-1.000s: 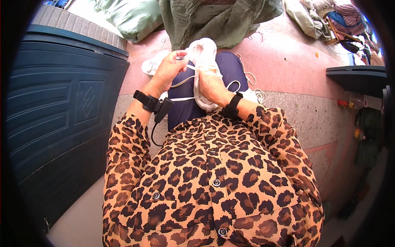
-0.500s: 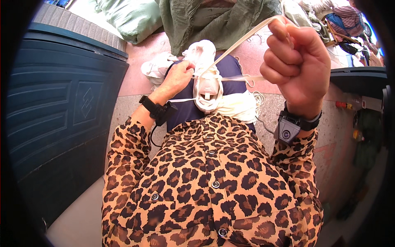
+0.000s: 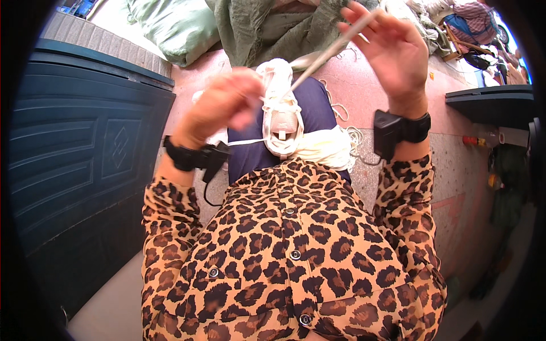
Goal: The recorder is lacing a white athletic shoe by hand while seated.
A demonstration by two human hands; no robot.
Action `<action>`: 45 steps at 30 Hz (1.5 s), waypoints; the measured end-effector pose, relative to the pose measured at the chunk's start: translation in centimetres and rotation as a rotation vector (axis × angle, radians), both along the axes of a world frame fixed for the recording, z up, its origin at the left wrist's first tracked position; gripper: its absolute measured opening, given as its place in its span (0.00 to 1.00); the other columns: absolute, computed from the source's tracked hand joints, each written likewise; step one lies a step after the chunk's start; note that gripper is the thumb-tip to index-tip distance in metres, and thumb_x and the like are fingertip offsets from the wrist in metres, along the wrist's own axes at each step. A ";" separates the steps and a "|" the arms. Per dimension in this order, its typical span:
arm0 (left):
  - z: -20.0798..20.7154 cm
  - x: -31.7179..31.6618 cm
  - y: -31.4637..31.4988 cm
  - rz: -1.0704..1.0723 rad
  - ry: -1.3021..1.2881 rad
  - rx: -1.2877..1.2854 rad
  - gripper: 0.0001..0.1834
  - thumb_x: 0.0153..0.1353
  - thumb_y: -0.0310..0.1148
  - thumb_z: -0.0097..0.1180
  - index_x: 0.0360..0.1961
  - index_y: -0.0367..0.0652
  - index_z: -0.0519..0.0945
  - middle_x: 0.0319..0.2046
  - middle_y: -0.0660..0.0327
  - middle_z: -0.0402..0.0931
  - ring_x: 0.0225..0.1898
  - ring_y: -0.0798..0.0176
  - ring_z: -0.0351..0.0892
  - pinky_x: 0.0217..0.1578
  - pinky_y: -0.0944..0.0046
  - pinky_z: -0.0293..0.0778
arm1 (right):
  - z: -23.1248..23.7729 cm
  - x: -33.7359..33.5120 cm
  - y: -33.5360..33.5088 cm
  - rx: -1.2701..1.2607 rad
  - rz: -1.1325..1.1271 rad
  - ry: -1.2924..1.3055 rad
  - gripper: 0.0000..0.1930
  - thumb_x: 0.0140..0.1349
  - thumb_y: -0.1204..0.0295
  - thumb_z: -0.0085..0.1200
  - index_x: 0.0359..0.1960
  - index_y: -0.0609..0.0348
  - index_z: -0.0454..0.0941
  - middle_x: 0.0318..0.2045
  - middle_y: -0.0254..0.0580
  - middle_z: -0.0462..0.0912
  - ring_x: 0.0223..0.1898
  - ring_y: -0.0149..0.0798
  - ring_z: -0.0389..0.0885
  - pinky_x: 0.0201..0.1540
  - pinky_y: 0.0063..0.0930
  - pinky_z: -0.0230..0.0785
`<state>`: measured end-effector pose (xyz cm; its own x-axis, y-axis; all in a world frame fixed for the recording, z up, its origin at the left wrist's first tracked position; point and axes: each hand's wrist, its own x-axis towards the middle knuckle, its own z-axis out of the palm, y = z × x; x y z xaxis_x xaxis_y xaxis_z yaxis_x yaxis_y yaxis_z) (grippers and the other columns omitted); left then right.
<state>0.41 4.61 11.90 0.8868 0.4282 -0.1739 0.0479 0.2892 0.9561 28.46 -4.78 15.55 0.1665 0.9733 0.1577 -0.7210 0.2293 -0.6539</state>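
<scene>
Right of the white sneaker (image 3: 283, 122), the right hand (image 3: 396, 59) spreads its fingers along a shoelace (image 3: 324, 55); left, the left hand (image 3: 222, 106) blurs, fingers unreadable; beyond, a bulging pale-green sack (image 3: 175, 27).

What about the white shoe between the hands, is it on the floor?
No, the white shoe rests on the person's lap, clad in dark blue.

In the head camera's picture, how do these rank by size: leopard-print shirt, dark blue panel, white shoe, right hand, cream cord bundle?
1. Leopard-print shirt
2. Dark blue panel
3. Right hand and white shoe: unranked, since the hand seems nearer the camera
4. Cream cord bundle, partly hidden
</scene>
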 end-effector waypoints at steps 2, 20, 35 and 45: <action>0.2 -2.6 3.8 0.392 -0.003 0.015 0.11 0.64 0.38 0.41 0.34 0.42 0.72 0.17 0.72 0.62 0.11 0.81 0.55 0.09 0.81 0.51 | -2.5 3.2 -0.3 0.078 0.156 0.076 0.12 0.60 0.66 0.35 0.24 0.58 0.65 0.24 0.40 0.71 0.32 0.37 0.70 0.38 0.30 0.63; -10.2 -0.4 -2.9 0.201 0.637 0.150 0.12 0.58 0.32 0.50 0.38 0.34 0.76 0.22 0.63 0.73 0.10 0.76 0.68 0.08 0.78 0.62 | -16.3 -6.7 -5.0 -0.541 0.022 -1.507 0.11 0.53 0.69 0.44 0.26 0.64 0.77 0.27 0.55 0.78 0.33 0.53 0.77 0.38 0.40 0.68; -12.4 -0.4 -3.6 0.140 0.702 1.034 0.10 0.56 0.33 0.47 0.26 0.35 0.75 0.22 0.48 0.75 0.27 0.48 0.76 0.28 0.55 0.70 | -16.0 -8.8 -3.6 0.202 -0.028 -2.366 0.03 0.47 0.75 0.47 0.25 0.56 0.72 0.25 0.39 0.74 0.33 0.36 0.74 0.37 0.31 0.59; -11.7 2.0 -4.2 -0.052 0.667 1.224 0.10 0.57 0.31 0.44 0.26 0.37 0.73 0.23 0.48 0.74 0.28 0.46 0.76 0.28 0.51 0.70 | -15.4 -9.0 -4.2 -0.004 -0.064 -2.170 0.02 0.48 0.74 0.47 0.24 0.56 0.72 0.25 0.39 0.72 0.33 0.39 0.71 0.34 0.34 0.58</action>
